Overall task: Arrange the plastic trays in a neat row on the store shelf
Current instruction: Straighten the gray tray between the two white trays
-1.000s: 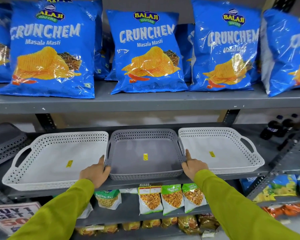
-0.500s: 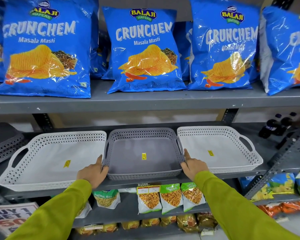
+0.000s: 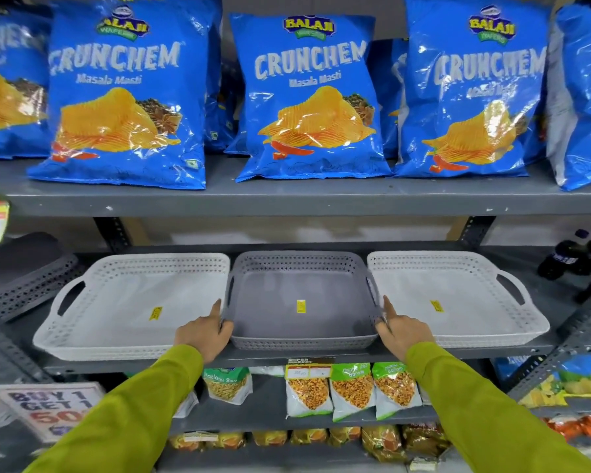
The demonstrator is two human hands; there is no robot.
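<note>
Three perforated plastic trays lie side by side on the middle grey shelf [image 3: 321, 356]. A grey tray [image 3: 270, 302] is in the middle, with a white tray [image 3: 116, 302] to its left and another white tray [image 3: 464, 315] to its right. My left hand [image 3: 205, 332] grips the grey tray's left front corner, index finger along its side wall. On the opposite front corner, my right hand [image 3: 400, 331] holds it the same way. Each tray has a small yellow sticker inside.
Large blue chip bags [image 3: 307, 97] stand on the upper shelf [image 3: 287, 203]. More grey trays [image 3: 24, 274] are stacked at the far left. Dark bottles [image 3: 574, 254] stand at the right. Small snack packets [image 3: 352, 390] fill the lower shelf, beside a sale sign [image 3: 48, 407].
The view has shifted slightly right and down. Both hands stay on the grey tray's front corners, and the three trays sit a little more squarely in line.
</note>
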